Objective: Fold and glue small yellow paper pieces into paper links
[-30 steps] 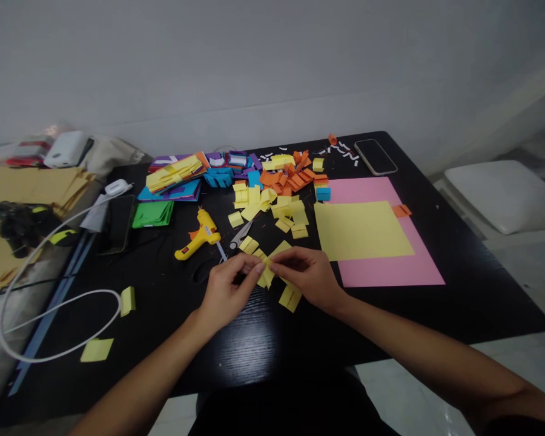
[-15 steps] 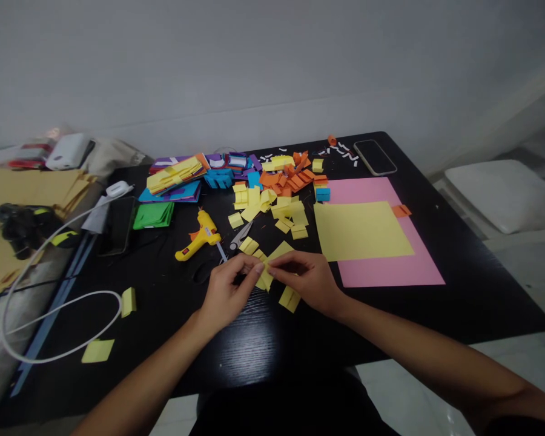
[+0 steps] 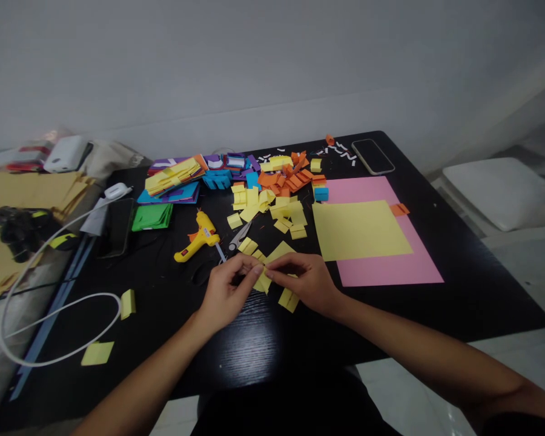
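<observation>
My left hand (image 3: 229, 290) and my right hand (image 3: 307, 282) meet fingertip to fingertip over the front middle of the table. Both pinch a small piece of yellow paper (image 3: 264, 270), largely covered by the fingers. Around and beneath them lie more yellow paper pieces (image 3: 279, 249), and a folded one (image 3: 289, 299) is beside my right hand. Just beyond my left hand are scissors (image 3: 240, 236), partly hidden, and a yellow glue gun (image 3: 200, 236) with a glue stick in its back end.
Folded orange pieces (image 3: 286, 181) and yellow ones heap at the back. A yellow sheet (image 3: 363, 230) overlaps a pink sheet (image 3: 390, 272) on the right. A phone (image 3: 373, 156) lies behind. At left are a white cable (image 3: 63, 312), green folded paper (image 3: 152, 217) and a dark phone (image 3: 117, 227).
Both hands stay together in nearly the same place; the right fingertips have shifted very slightly left. The camera view has moved a little, and nothing on the table has visibly moved.
</observation>
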The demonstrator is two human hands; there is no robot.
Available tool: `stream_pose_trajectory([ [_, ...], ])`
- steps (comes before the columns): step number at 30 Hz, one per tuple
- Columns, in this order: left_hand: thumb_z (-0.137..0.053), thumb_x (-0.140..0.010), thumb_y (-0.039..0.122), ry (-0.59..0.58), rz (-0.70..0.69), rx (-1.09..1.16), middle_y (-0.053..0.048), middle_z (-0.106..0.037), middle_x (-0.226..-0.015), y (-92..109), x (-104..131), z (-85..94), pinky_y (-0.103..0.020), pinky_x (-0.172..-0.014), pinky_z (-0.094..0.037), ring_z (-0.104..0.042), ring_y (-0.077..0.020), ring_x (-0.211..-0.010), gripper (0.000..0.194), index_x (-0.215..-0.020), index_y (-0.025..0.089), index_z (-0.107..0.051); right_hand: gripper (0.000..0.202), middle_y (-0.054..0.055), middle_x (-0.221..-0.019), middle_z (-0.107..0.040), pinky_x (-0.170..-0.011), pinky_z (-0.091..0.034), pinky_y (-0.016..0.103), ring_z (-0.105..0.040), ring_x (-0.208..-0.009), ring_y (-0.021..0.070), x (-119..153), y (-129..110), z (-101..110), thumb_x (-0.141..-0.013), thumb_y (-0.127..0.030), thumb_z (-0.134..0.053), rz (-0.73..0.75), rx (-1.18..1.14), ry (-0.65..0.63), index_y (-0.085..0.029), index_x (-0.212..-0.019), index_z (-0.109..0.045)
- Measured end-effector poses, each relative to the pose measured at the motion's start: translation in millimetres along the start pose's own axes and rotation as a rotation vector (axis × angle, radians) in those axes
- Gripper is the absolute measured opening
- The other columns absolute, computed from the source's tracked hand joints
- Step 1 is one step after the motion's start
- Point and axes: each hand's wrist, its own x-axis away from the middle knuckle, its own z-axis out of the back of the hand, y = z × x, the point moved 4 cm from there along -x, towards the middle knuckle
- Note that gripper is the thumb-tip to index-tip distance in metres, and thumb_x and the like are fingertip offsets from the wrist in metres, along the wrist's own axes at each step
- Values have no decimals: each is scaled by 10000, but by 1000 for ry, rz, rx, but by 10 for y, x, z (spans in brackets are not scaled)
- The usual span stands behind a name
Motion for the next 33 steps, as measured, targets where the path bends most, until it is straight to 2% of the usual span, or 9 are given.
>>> stream_pose_trajectory([
  [11, -624, -965, 291, -1, 65, 26, 35, -582, -661, -30, -4, 15, -207, -555, -385, -479, -92, -582, 189, -829, 169, -670, 148, 20, -805, -777, -717, -614, 293, -731, -735, 161, -17, 13, 23, -774, -307, -846, -37, -42, 24, -204, -852, -774],
  [20, -639, -957, 309, -47, 32, -4, 28, -595, -649, -17, -36, 24, -204, -557, -420, -523, -97, -579, 192, -840, 167, -696, 185, 21, -808, -770, -725, -616, 300, -723, -740, 158, -34, 34, 24, -769, -336, -849, -53, -65, 6, -198, -860, -765],
  [26, -638, -965, 338, 5, 94, 75, 12, -637, -639, -47, -29, 44, -215, -553, -450, -563, -112, -569, 219, -833, 169, -686, 198, 38, -879, -771, -729, -624, 312, -731, -765, 166, -35, -33, 24, -893, -394, -723, -75, -99, -36, -208, -952, -758],
  [30, -647, -958, 361, 42, 136, 138, 10, -640, -629, -52, -35, 42, -219, -553, -467, -578, -119, -570, 237, -819, 171, -678, 211, 40, -888, -768, -744, -622, 303, -738, -813, 176, -30, -15, 19, -835, -362, -785, -76, -97, -34, -207, -972, -744],
  [33, -651, -955, 374, 25, 148, 169, 9, -643, -627, -57, -46, 27, -222, -571, -477, -584, -120, -579, 256, -806, 168, -676, 190, 38, -860, -764, -746, -613, 297, -731, -796, 171, -31, 4, 24, -819, -337, -794, -58, -68, -11, -199, -937, -738],
])
